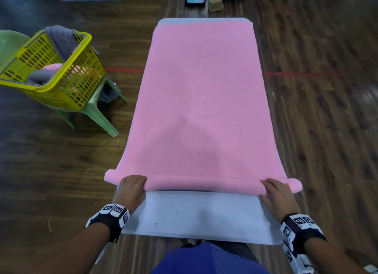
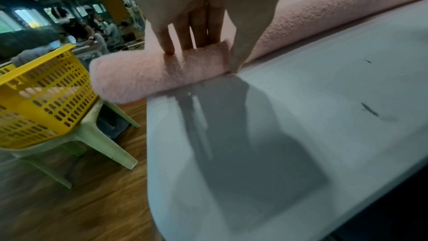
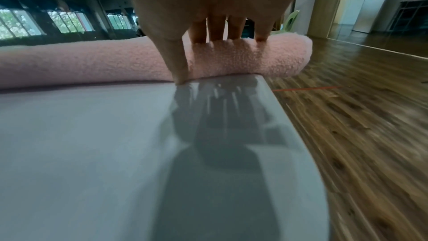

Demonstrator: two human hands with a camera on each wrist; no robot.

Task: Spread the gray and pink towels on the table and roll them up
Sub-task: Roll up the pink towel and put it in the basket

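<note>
The pink towel [image 1: 204, 100] lies spread along the grey table [image 1: 200, 216], with its near end wound into a thin roll [image 1: 204, 184] that sticks out past both table edges. My left hand [image 1: 134, 184] grips the roll's left end [image 2: 129, 78], fingers over the top and thumb against its near side. My right hand [image 1: 275, 190] grips the right end [image 3: 266, 58] the same way, thumb tip touching the table. A gray towel [image 1: 61, 40] hangs over the rim of the yellow basket [image 1: 81, 85], to the left of the table.
The basket sits on a green plastic chair [image 1: 96, 112] left of the table and holds more pink and gray cloth. Wooden floor surrounds the table. A bare strip of tabletop lies between the roll and my body. Boxes and clutter sit beyond the far end.
</note>
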